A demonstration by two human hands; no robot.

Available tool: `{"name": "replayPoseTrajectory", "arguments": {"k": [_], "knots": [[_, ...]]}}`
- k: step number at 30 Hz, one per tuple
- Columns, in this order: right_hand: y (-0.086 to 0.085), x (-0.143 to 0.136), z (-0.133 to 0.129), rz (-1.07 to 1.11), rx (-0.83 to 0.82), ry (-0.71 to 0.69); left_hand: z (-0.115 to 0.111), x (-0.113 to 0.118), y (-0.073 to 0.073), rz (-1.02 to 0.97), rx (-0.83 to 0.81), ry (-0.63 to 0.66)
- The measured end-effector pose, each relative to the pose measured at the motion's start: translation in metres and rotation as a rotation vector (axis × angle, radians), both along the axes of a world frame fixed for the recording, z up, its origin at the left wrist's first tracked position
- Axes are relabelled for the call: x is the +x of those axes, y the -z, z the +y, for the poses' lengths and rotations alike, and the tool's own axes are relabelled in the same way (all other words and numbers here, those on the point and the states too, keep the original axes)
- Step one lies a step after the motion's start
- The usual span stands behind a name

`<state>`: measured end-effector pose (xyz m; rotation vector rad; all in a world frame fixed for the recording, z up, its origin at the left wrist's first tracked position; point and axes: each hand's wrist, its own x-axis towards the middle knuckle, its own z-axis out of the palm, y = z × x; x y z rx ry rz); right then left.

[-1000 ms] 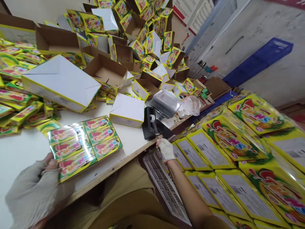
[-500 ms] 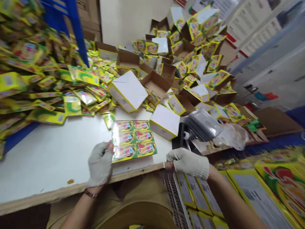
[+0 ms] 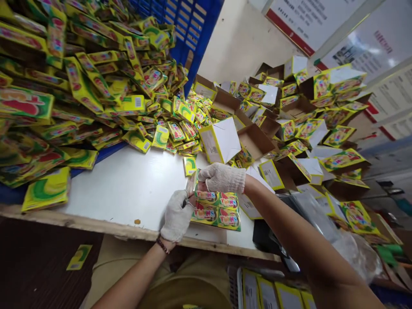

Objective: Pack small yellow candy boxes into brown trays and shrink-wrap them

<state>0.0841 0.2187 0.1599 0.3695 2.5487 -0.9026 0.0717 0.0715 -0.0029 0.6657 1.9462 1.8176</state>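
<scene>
A flat block of small yellow-green packs [image 3: 218, 210] lies in clear wrap near the table's front edge. My left hand [image 3: 177, 214], in a white knitted glove with bare fingertips, is closed at the block's left side, pinching the edge of the clear wrap. My right hand [image 3: 222, 178], gloved alike, reaches over the block's upper part with its fingers pressed together at the upper left corner; what they hold is too small to make out. A single yellow pack [image 3: 189, 165] lies just above the fingers.
Loose packs [image 3: 106, 98] are heaped at the left beside a blue crate [image 3: 189, 30]. A white-sided box [image 3: 222, 139] stands behind the hands. Open cartons [image 3: 257, 139] pile up at the right, near clear plastic bags [image 3: 357, 253]. One pack [image 3: 79, 257] lies on the floor.
The view has swung left. My right hand has moved from the table edge to the block's upper left corner, near my left hand, which stays at the block's left side.
</scene>
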Motion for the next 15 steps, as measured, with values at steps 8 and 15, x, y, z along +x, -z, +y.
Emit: {"name": "replayPoseTrajectory", "arguments": {"k": [8, 15], "knots": [[0.051, -0.059, 0.004, -0.170, 0.233, 0.046, -0.001, 0.003, 0.004, -0.069, -0.053, -0.069], [0.082, -0.090, 0.004, -0.016, 0.306, 0.080, -0.001, 0.005, 0.007, -0.218, -0.125, -0.179]]}}
